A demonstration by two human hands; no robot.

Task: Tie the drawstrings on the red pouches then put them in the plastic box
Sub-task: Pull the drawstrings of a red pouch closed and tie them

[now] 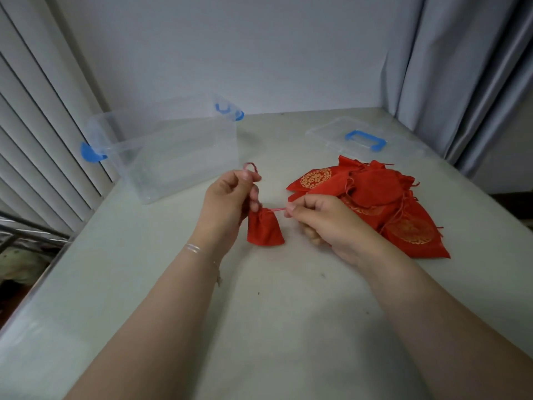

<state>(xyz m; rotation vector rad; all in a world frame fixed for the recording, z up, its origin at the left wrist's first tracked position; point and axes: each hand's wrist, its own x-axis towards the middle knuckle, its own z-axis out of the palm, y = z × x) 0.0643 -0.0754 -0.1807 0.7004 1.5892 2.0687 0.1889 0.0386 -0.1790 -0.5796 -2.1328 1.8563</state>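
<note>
My left hand (230,194) is raised just above the table (274,313), its thumb and fingers pinched on one end of the drawstring (250,166), which loops up out of my grip. Below that hand hangs the small red pouch (265,228), its neck gathered tight and its flared bottom at or just above the tabletop; I cannot tell whether it touches. My right hand (320,217) sits just beside the pouch, thumb and forefinger pinched on the other end of the drawstring, which runs short and taut from the pouch's neck to my fingertips. My other fingers on that hand are curled under.

Behind my right hand lies a pile of red pouches (375,197), some printed with round gold emblems, their loose strings trailing over one another. The clear plastic box (161,157) stands open at the far left of the table, near the wall, with blue latches (92,153) at its ends; it looks to have nothing in it, though the clear walls make that hard to judge. Its clear lid (360,137), with a blue handle (365,139), lies flat on the far right of the table, beyond the pile. A thin bracelet (192,249) rings my left wrist.
</note>
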